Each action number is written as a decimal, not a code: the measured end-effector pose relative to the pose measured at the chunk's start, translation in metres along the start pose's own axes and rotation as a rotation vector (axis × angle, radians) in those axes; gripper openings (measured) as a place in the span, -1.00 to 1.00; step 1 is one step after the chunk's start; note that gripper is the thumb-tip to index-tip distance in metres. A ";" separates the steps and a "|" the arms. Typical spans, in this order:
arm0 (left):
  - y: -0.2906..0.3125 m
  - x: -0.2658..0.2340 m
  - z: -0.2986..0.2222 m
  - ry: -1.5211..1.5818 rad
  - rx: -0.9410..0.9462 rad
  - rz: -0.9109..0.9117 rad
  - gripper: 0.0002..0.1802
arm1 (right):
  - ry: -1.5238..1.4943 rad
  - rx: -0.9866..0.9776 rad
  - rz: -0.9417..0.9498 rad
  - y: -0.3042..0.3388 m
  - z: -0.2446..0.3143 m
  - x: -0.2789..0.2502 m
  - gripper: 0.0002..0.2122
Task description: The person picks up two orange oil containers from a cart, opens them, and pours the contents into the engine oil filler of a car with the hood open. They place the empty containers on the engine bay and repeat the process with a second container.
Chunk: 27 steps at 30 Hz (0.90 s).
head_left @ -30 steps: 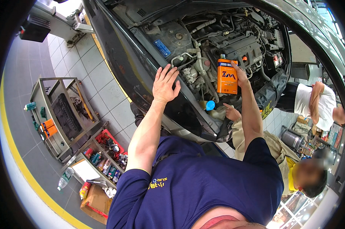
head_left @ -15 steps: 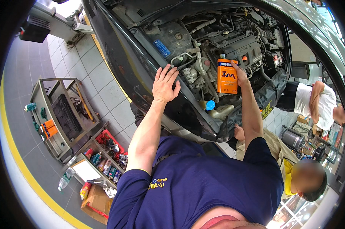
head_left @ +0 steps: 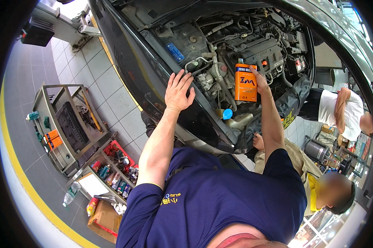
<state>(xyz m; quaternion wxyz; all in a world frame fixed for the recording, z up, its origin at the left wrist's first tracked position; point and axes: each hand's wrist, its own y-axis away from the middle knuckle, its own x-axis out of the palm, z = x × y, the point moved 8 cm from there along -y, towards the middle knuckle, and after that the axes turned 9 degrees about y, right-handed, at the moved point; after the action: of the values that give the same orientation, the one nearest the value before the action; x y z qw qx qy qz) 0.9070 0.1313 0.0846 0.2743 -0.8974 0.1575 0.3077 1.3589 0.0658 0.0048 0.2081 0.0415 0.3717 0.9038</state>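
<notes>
From my distant seat I see a dark car (head_left: 130, 70) dominating the head view, its fender glossy and curved. Square grey floor tiles (head_left: 102, 62) lie to its left, under a boxy metal cart (head_left: 63, 85) with thin rails. A wrinkled black sheet (head_left: 289, 103) drapes the car's front edge; within the engine bay I make out a dark, ribbed engine cover (head_left: 258, 53). Over the bay is a flat-sided, rectangular orange can (head_left: 246, 87) with a slight sheen, its short neck toward the top of my view. The right hand (head_left: 261, 82) clasps its right edge, remaining fingers hidden behind. The left hand (head_left: 179, 91) lies flat along the fender's inner edge, fingers slightly parted, thumb apart. Below the can I spot a smooth, rounded blue cap (head_left: 227, 114).
</notes>
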 end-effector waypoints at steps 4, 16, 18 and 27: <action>0.000 0.000 0.000 -0.002 0.006 -0.002 -0.50 | 0.020 0.027 -0.073 0.001 -0.002 -0.004 -0.52; 0.000 0.001 0.000 -0.005 0.006 -0.002 -0.52 | 0.005 0.017 -0.032 0.004 0.002 0.001 -0.55; 0.000 0.000 0.000 -0.004 0.007 -0.004 -0.52 | 0.001 -0.004 -0.008 0.003 0.003 0.003 -0.54; 0.000 0.000 0.000 -0.001 0.003 -0.004 -0.53 | 0.010 0.007 -0.003 0.000 0.001 0.001 -0.53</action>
<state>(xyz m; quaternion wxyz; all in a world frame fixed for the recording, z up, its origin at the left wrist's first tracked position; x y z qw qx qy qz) 0.9070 0.1313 0.0848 0.2762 -0.8972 0.1559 0.3073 1.3583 0.0665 0.0053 0.2072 0.0370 0.3759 0.9024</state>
